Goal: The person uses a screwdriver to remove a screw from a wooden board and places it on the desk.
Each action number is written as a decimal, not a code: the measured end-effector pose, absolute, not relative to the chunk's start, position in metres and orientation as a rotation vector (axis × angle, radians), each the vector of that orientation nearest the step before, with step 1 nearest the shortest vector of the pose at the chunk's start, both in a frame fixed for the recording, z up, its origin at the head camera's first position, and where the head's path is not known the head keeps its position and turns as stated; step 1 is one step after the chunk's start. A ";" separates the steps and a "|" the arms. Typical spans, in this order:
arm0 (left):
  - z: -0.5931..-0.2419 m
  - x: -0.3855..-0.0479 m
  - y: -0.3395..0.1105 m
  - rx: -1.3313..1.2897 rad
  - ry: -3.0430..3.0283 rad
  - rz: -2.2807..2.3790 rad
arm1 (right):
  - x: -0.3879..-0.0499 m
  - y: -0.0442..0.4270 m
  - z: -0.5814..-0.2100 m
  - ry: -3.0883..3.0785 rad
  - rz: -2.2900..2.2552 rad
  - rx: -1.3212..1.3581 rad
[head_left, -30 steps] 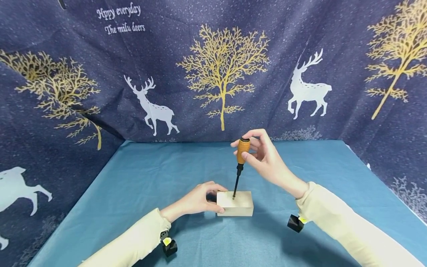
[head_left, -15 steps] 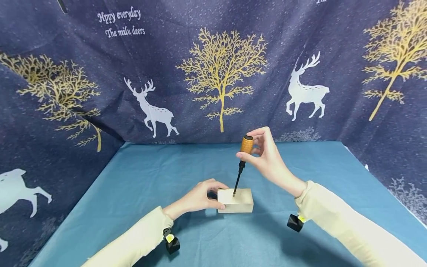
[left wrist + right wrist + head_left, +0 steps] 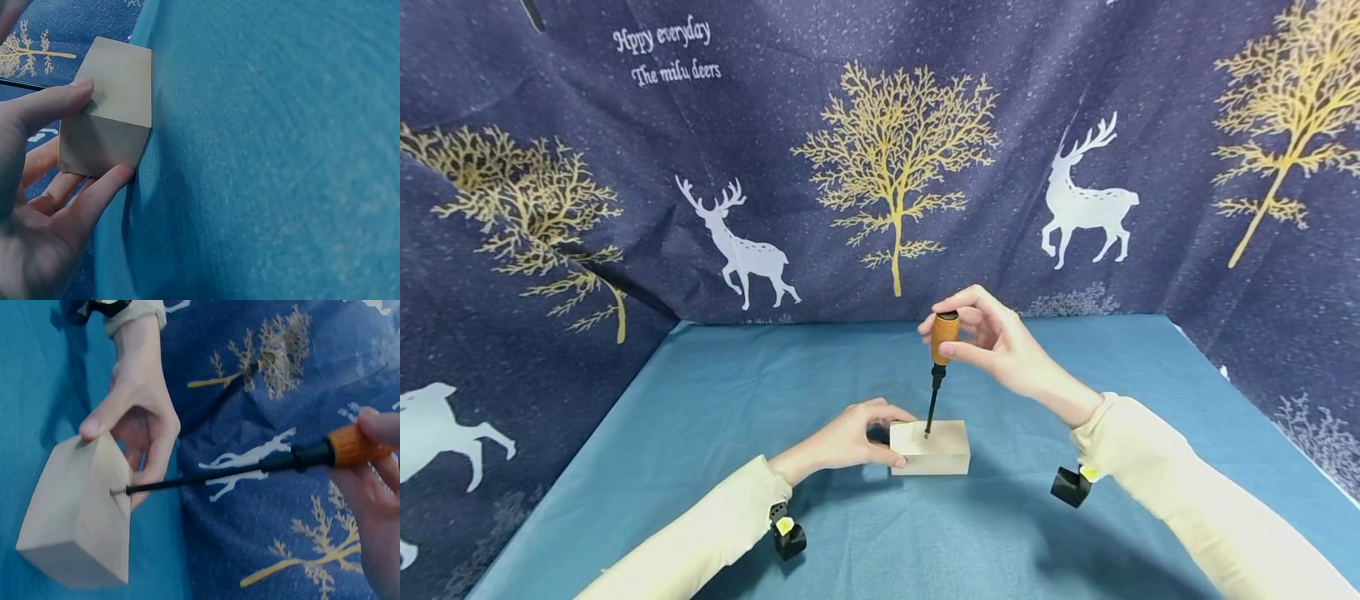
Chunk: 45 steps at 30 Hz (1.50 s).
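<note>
A pale wooden block [image 3: 940,454] lies on the blue cloth, its long side facing me. My left hand [image 3: 850,437] grips the block's left end, thumb on the near face and fingers behind; the left wrist view shows the block [image 3: 119,81] between them. In my right hand [image 3: 1000,346] is a screwdriver [image 3: 945,337] with an orange handle and black shaft, held by thumb and fingers, nearly upright. Its tip meets a small screw [image 3: 117,492] that stands partly out of the block's top face, seen in the right wrist view.
A blue cloth [image 3: 760,375] covers the table. Behind it hangs a dark blue curtain [image 3: 865,167] printed with deer and golden trees. Black wrist cameras [image 3: 789,542] hang under both sleeves.
The fingers of my right hand have shifted round the handle, drawing back and then reaching forward again, while the screwdriver's top tilted right and returned. My left hand keeps its hold on the block.
</note>
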<state>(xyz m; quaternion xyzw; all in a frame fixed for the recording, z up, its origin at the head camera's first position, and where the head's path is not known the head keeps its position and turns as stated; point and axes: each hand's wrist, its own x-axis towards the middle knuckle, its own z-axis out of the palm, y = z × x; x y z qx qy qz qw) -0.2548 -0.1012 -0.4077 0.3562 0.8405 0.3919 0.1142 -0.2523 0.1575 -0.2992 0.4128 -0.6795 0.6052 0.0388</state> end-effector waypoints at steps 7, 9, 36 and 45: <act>-0.407 -0.252 -0.101 1.016 2.472 1.145 | -0.256 0.156 -0.307 -2.058 1.894 1.244; -0.408 -0.252 -0.101 1.017 2.469 1.149 | -0.255 0.152 -0.308 -2.095 1.849 1.094; -0.409 -0.253 -0.102 0.987 2.433 1.178 | -0.253 0.144 -0.314 -2.090 1.690 0.979; -0.410 -0.256 -0.102 0.998 2.400 1.186 | -0.253 0.145 -0.303 -2.236 1.582 0.706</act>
